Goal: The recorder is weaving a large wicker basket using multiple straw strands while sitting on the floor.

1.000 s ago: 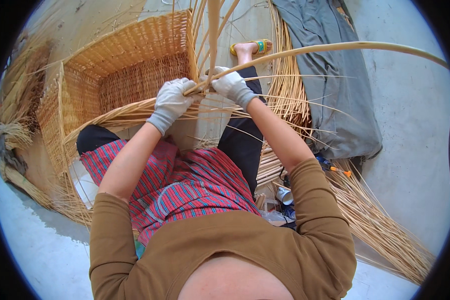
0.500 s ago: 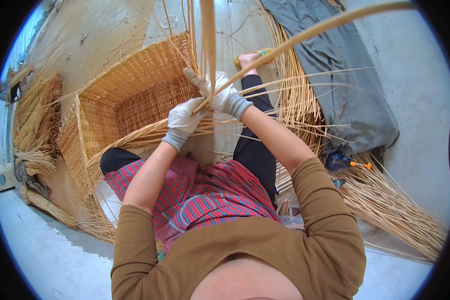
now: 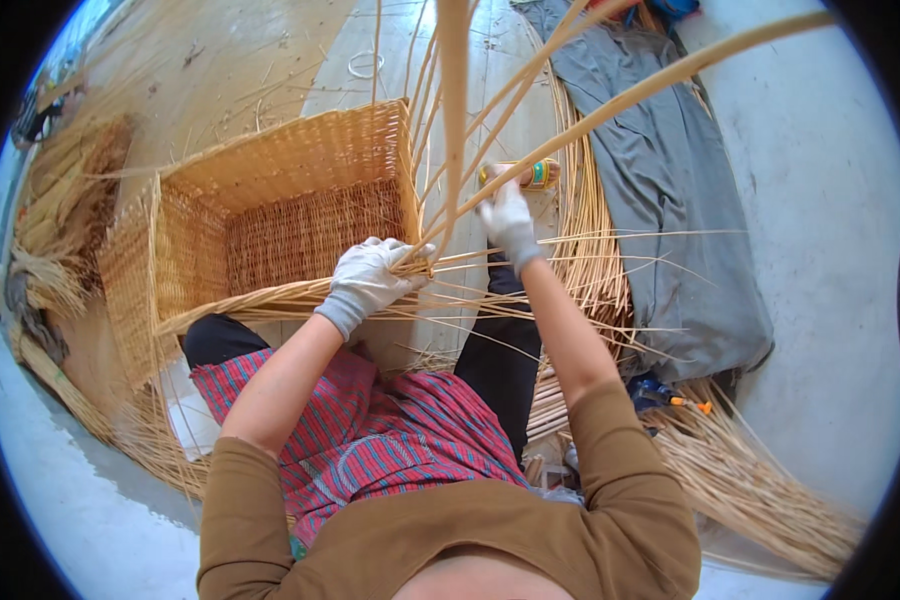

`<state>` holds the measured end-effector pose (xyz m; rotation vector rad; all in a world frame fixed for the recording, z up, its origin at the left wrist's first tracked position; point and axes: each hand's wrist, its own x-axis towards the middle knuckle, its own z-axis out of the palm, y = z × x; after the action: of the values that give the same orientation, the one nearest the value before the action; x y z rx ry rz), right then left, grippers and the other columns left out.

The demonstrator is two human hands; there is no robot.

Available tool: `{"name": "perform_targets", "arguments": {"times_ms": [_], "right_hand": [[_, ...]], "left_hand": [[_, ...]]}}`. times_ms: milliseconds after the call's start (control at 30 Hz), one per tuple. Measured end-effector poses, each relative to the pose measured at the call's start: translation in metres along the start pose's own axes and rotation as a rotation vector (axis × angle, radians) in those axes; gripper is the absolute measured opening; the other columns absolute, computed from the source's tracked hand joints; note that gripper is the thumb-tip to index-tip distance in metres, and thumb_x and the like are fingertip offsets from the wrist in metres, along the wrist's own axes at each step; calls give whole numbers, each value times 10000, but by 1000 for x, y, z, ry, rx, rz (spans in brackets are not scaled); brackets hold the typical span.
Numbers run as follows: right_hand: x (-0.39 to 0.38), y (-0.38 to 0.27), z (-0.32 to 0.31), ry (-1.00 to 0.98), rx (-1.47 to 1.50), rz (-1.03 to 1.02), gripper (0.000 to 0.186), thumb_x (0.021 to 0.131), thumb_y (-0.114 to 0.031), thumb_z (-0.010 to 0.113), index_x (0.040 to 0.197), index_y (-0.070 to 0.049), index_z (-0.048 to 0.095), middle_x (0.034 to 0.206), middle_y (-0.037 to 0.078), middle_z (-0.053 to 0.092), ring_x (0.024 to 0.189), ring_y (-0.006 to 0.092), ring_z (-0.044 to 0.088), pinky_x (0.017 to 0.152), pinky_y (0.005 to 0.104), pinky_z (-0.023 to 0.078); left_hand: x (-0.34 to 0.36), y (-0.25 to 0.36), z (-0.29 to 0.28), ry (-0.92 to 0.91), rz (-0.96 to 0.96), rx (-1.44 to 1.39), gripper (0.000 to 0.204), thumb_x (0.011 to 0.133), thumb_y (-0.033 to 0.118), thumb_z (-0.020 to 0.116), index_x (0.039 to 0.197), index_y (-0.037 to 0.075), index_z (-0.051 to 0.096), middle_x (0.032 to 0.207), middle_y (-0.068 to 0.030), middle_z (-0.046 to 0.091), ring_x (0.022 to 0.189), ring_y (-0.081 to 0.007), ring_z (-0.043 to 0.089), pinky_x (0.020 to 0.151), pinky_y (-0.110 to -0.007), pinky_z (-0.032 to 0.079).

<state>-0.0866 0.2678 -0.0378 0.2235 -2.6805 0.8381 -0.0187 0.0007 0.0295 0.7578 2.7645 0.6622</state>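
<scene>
Apparently, the left hand (image 3: 370, 278) is pinching canes (image 3: 454, 100) at the near right corner of the basket (image 3: 280, 160), lying ahead-left; the right hand (image 3: 510, 222) is hovering nearby, grip unclear; walls are standing woven, cane ends are sticking out unfinished.

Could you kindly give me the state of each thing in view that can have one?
Basket: open, rods jutting from its right end.
Left hand: gloved, closed around rods.
Right hand: gloved, off the basket, grip unclear.
Grey cloth: rumpled, draped.
Slipper: worn.
Reeds, lower right: lying bunched.
</scene>
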Motion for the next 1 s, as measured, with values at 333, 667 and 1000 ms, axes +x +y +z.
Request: {"name": "perform_targets", "arguments": {"times_ms": [333,667,1000], "right_hand": [[-31,-94,-90,-371,256,-188,248,966,-251,556,1076,-54,660,867,140,683,801,262,674,742,368,534],[57,-138,-147,-924,887,-106,564,1027,-383,450,1415,27,447,577,-39,502,477,44,444,434,214,321],[38,-167,-159,-1230,549,-66,568,873,-193,712,1390,-59,520,1218,88,602,984,166,622,783,268,503]], "left_hand": [[25,-17,-19,-35,437,-58,894,613,482,832,1409,245,501,1542,-130,357,1315,-355,461,1073,-425,401],[28,-31,-34,-424,288,-335,794,711,368,836,1389,193,462,1596,-119,239,1399,-303,372,1104,-375,369],[4,-27,-22,-344,218,-236,634,772,455,747,1336,239,556,1540,-35,371,1183,-341,578,1016,-393,453]]}}
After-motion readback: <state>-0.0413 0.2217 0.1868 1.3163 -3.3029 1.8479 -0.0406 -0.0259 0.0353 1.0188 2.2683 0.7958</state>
